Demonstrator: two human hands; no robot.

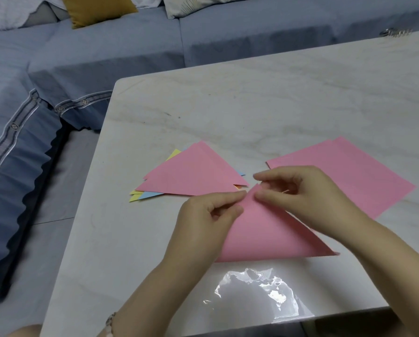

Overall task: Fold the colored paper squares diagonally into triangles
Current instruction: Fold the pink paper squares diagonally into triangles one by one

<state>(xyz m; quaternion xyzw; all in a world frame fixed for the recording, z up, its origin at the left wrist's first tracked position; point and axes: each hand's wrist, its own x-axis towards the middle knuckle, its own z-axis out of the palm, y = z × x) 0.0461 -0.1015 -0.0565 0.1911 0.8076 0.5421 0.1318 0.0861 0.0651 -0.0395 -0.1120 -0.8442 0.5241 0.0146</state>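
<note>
Working on white marble table (252, 105). Left to fold: stack of pink squares (364, 181) at right, at least two, flat. In work: pink sheet (264, 232) near front edge, doubled over into triangle, far tip lifted. Done: pile of triangles (191, 173) at left, pink on top, yellow and blue edges underneath. Pinching that tip from both sides with left hand (210, 210) and right hand (300, 190), fingertips tight on paper. Probably aligning corners; crease likely not pressed yet.
</note>
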